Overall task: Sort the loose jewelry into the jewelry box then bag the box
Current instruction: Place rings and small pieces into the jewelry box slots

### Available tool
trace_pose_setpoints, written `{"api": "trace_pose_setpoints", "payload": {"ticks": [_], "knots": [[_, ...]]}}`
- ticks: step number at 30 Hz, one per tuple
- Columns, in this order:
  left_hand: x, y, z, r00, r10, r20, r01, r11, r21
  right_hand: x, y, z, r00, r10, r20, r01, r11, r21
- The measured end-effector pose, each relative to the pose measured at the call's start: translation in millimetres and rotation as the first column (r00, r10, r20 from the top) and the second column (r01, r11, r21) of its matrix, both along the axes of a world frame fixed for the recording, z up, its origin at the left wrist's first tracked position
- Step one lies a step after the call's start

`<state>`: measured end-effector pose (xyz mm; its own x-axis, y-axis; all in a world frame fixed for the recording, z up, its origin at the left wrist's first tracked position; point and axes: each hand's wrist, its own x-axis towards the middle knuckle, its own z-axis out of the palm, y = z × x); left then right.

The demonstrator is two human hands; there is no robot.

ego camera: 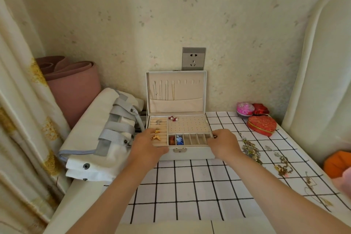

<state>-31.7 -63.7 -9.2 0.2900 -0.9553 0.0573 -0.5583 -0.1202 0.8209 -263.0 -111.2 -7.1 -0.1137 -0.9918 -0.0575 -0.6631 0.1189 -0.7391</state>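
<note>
Leftmost, at middle left of the frame, the folded white bag [106, 135] lies untouched; just right of it the left hand [147, 144] curls round the front left corner of the jewelry box [190, 153], which stands lid up at centre frame, rings and a few pieces in its tray; the right hand [223, 143] clasps the front right corner likewise; further right, loose jewelry [250, 150] lies strung out on the checked cloth [190, 186]. Sorting looks unfinished, the box seemingly just being steadied; next, one hand should let go and pinch up a tangled chain delicately.
</note>
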Motion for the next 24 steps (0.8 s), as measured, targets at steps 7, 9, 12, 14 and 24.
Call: {"api": "trace_pose_setpoints", "payload": {"ticks": [7, 9, 12, 14, 24], "knots": [[2, 9, 6, 1.000, 0.026, 0.015, -0.026, 0.999, -0.041, -6, 12, 6, 1.000, 0.029, 0.007, -0.029, 1.000, -0.001], [1, 17, 6, 0.999, 0.030, 0.043, -0.029, 0.999, -0.036, -11, 17, 5, 0.999, 0.038, 0.009, -0.037, 0.999, -0.004], [-1, 31, 7, 0.995, 0.036, 0.090, -0.034, 0.999, -0.024, -19, 27, 3, 0.998, 0.061, 0.010, -0.061, 0.998, -0.013], [-4, 42, 7, 0.991, 0.036, 0.129, -0.037, 0.999, 0.008, -23, 34, -1, 0.997, 0.081, 0.001, -0.081, 0.996, -0.021], [-9, 58, 14, 0.932, -0.119, 0.342, 0.043, 0.974, 0.221, -29, 57, -8, 0.990, 0.136, 0.038, -0.134, 0.989, -0.062]]}}
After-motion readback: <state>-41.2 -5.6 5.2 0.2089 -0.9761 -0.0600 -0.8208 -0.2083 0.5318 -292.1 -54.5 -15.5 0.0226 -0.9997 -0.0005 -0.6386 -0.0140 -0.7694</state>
